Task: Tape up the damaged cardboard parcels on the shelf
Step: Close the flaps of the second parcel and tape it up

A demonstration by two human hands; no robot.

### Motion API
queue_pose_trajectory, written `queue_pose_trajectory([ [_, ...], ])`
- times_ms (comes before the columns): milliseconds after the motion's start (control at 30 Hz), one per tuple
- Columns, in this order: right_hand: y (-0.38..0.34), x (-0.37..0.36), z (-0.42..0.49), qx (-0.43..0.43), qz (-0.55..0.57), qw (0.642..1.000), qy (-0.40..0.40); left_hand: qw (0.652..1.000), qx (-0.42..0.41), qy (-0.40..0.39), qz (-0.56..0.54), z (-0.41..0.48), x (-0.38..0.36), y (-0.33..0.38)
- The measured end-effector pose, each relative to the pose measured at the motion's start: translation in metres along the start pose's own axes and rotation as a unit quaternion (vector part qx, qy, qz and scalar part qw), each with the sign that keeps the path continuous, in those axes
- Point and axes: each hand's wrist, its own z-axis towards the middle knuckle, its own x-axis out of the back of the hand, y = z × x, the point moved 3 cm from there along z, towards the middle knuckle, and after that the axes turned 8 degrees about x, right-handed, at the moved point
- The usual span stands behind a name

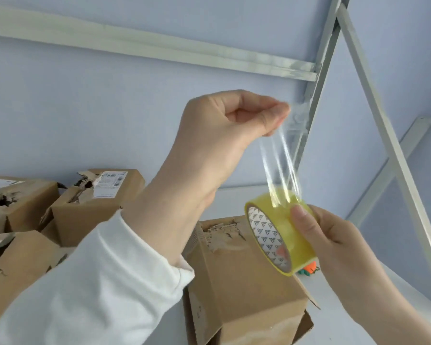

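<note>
Overall, white shelf (pixel 237 200) carrying torn cardboard parcels: nearest parcel (pixel 244 290) front centre, labelled parcel (pixel 90 210) further back, others cut off at left edge. Raised left grip (pixel 219 135) pinching clear strip (pixel 281 163), blurred. Beneath, right grip (pixel 334 240) clasping yellow tape roll (pixel 296 242) above nearest parcel. Small orange thing (pixel 310 268) mostly hidden behind roll.

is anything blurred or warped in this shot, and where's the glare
Head view: the pulled tape strip shows streaky motion blur and white glare; left hand pinching it and right hand gripping the tape roll look fairly sharp; the wide-angle lens slightly bows the shelf rail.
</note>
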Motion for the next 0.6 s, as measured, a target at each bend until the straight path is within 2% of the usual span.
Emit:
queue_pose_trajectory([
  [67,-0.003,0.004,-0.001,0.015,0.012,1.0,-0.004,0.999,0.046,0.0,-0.019,0.008,0.002,-0.005],
  [133,-0.005,0.004,-0.008,0.014,0.025,0.998,-0.05,0.993,0.113,0.015,-0.037,0.014,0.006,-0.018],
  [233,0.004,0.0,-0.019,-0.046,0.057,0.99,-0.121,0.984,0.174,-0.007,-0.028,0.015,0.004,-0.032],
  [300,0.008,0.001,-0.025,-0.053,0.039,0.992,-0.109,0.986,0.167,-0.026,-0.009,0.014,-0.002,-0.028],
  [400,0.007,0.004,-0.03,-0.064,0.014,0.997,-0.048,0.993,0.109,-0.032,0.032,0.015,-0.009,-0.009],
  [600,-0.008,0.01,-0.039,-0.091,0.043,0.994,-0.049,0.995,0.094,-0.035,0.024,0.021,-0.007,0.009],
])
